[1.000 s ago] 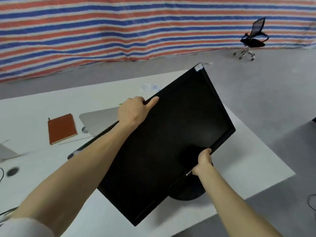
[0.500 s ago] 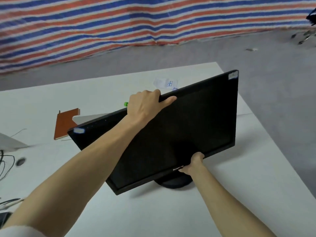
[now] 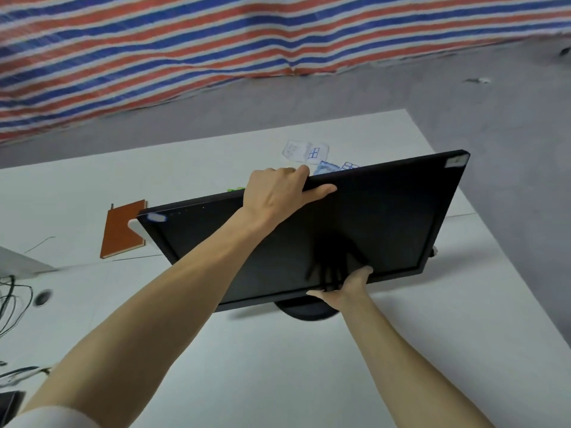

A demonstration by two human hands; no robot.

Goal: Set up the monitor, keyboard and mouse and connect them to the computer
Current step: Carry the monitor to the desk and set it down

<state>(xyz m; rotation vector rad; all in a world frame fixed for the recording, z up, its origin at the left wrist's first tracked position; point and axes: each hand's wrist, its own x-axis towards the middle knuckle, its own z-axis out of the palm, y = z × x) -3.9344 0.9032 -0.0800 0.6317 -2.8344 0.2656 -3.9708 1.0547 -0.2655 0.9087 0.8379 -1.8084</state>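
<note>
Head view, left hand [image 3: 278,193]: fingers curled over top edge of monitor [image 3: 386,223].
Right hand [image 3: 346,291]: gripping bottom edge, base [image 3: 304,311] just below fingers.
Monitor: tilted, low over table [image 3: 278,372]; contact unclear.
Done: monitor nearly placed.
Left: keyboard, mouse, cabling.

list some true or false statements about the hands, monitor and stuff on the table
1. The left hand grips the top edge of the monitor. True.
2. The monitor's screen is lit. False: it is dark.
3. The right hand holds the monitor's bottom edge. True.
4. The notebook lies to the right of the monitor. False: it lies on the table to the monitor's left.
5. Papers lie on the table beyond the monitor. True.
</note>
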